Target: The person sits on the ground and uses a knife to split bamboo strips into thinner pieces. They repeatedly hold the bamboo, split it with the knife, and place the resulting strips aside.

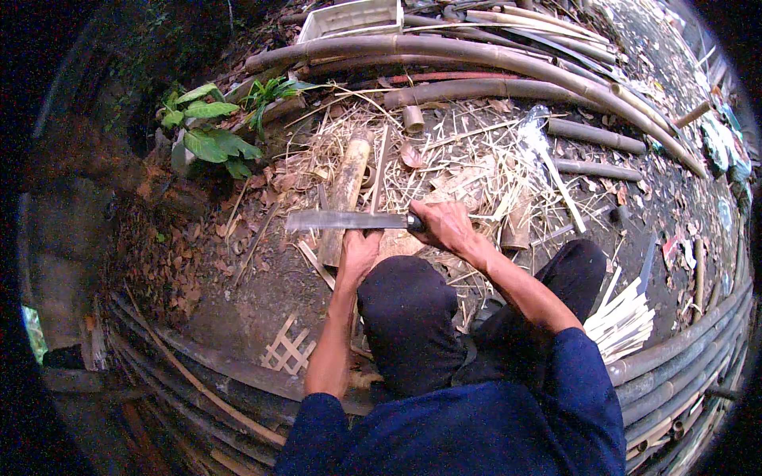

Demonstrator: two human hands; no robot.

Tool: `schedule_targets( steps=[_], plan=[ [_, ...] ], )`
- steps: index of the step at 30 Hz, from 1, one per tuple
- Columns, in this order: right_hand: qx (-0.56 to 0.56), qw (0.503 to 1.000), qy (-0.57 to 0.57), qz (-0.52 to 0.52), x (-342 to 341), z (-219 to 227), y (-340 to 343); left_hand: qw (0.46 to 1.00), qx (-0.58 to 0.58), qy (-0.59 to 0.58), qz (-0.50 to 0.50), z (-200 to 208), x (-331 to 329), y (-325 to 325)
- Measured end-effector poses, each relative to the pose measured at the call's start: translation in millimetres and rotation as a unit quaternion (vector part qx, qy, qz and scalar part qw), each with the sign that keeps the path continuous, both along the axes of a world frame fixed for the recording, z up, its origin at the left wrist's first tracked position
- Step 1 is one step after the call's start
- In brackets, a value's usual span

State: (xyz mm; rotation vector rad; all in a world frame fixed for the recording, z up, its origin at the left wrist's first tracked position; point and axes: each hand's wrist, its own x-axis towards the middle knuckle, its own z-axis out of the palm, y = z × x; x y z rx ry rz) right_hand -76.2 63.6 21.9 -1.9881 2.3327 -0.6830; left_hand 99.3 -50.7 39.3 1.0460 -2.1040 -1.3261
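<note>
The person sits low on littered ground, and the knife (349, 221) lies crosswise in front of the body, its broad blade pointing to the person's left and slightly blurred. The right hand (446, 228) is wrapped firmly around the black handle at the knife's right end. The left hand (361, 244) is just on the near side of the blade, its fingers curled around the near end of a narrow bamboo strip (382, 166); the blade hides part of this grip. The strip reaches out beyond the knife, away from the body, and whether the edge touches it cannot be told.

A thick bamboo piece (352, 170) lies under the knife, running out past its far side, beside the strip. Beyond and to the right of the knife, pale shavings (492, 174) cover the soil, with a short bamboo tube (413, 119) standing farther out. Past that, long bamboo poles (468, 51) lie in front of a whitish crate (349, 24). A leafy green plant (213, 143) grows beyond the knife to the left. Nearer the body than the knife, a small lattice of pale strips (287, 347) lies to the left, and a fan of loose white strips (623, 324) lies well to the right.
</note>
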Motion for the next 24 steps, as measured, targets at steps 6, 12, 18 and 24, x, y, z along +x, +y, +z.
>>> schedule_targets(
  steps=[6, 12, 18, 24],
  plan=[
    [-0.048, 0.977, -0.042, -0.202, -91.4, -28.5, 10.1, 0.993, 0.054, 0.015, -0.107, -7.6, 47.7, 19.2],
    [-0.028, 0.972, -0.063, -0.225, -91.3, -27.2, 41.6, 0.962, 0.268, 0.050, -0.030, 6.8, 42.9, 23.5],
    [0.028, 0.989, -0.030, -0.144, -50.9, -16.0, 31.5, 0.943, 0.323, 0.043, -0.073, 48.6, 34.2, 19.7],
    [-0.054, 0.919, -0.162, -0.355, -127.3, -10.0, 63.1, 0.962, 0.195, 0.181, -0.065, 37.8, 75.4, -0.2]
  ],
)
